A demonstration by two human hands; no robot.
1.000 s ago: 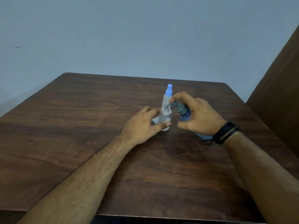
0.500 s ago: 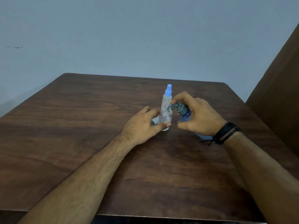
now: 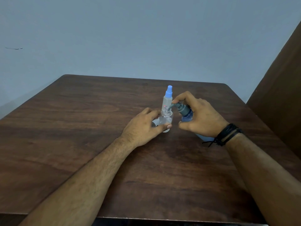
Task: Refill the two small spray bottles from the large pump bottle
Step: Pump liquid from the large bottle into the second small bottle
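Pumping at frame centre — right hand (image 3: pixel 201 116) grips tilted pump bottle (image 3: pixel 185 112), forefinger on its head; left hand (image 3: pixel 145 126) curls round uncapped spray bottle (image 3: pixel 166 121). Keep spout over neck — press slowly. Capped spray bottle (image 3: pixel 167 99) stands just behind.

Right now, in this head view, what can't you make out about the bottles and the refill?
- Large pump bottle: body mostly hidden behind the right hand.
- Open small spray bottle: fill level unreadable, clear plastic, partly covered by the left hand.
- Capped spray bottle: label too small to read, base hidden.
- Liquid flow from the nozzle: too small to tell.
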